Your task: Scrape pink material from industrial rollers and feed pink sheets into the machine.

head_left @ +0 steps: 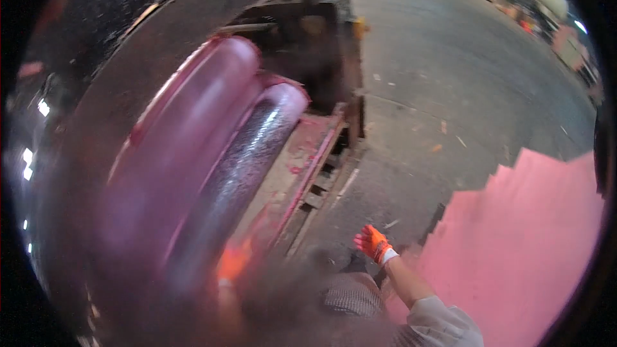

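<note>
Clock positions are read from the centre of the head view.

Floor (443, 83): grey, with scattered scraps, extending through 2 o'clock. Stack of pink sheets (508, 250): at 4 o'clock, on the person's right, its layered edges uneven. Pink roller (186, 128): at 9 to 10 o'clock, broad and glossy. Dark roller (247, 157): at 9 o'clock, narrower, speckled, lying alongside the pink roller. Ledge (275, 183): beside the dark roller on the side toward centre, marked with pink residue.

Right hand (373, 243): at 5 o'clock, in an orange glove, between the ledge and the stack. Its fingers are loosely extended, with nothing visible in them. Left hand (234, 262): at 7 o'clock, in an orange glove, near the lower end of the dark roller. Blur hides its fingers; whether they grip or touch anything cannot be told.

Recommended practice, judged for work at the rollers: keep the left fingers on the ledge side, clear of the line where the rollers meet. Handle any sheet by its edge, flat and square to the roller axis. Keep loose cuffs away.
</note>
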`<state>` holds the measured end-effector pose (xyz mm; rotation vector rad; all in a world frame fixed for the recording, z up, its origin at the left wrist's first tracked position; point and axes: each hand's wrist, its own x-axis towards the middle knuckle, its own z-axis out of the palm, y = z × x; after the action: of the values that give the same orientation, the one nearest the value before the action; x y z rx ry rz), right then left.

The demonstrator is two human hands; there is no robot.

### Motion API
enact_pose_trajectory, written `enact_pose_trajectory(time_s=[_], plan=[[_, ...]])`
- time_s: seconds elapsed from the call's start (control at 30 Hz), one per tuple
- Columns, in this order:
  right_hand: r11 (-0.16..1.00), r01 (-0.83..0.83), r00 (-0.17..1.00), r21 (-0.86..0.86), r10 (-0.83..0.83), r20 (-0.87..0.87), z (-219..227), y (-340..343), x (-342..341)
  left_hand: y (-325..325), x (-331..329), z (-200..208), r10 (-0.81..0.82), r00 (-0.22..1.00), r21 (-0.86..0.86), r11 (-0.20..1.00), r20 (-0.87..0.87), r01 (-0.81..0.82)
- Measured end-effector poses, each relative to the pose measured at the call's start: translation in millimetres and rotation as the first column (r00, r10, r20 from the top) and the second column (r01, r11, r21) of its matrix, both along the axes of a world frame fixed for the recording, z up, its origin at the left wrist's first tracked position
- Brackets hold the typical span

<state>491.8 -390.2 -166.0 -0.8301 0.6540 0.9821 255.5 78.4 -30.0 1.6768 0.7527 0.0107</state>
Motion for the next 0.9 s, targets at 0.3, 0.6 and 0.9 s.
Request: enact_pose_trajectory(time_s=[0.3, 0.6, 0.9], plan=[[0.638, -0.485, 0.869, 0.598, 0.431, 0.245, 199.5, 160.4, 24.6, -185.4, 134.2, 144.8, -0.372, 0.850, 0.377, 0.898, 0.372, 0.228], [0.724, -0.663, 0.688, 0.189, 0.489, 0.537, 198.0, 244.0, 48.4, -173.4, 58.3, 128.4, 0.640, 0.542, -0.046, 0.668, 0.545, -0.743], [0.360, 0.242, -0.534, -0.901, 0.825, 0.186, 248.9, 323.8, 89.0, -147.0, -126.7, 15.3, 0.957, 0.263, 0.233, 0.231, 0.121, -0.945]])
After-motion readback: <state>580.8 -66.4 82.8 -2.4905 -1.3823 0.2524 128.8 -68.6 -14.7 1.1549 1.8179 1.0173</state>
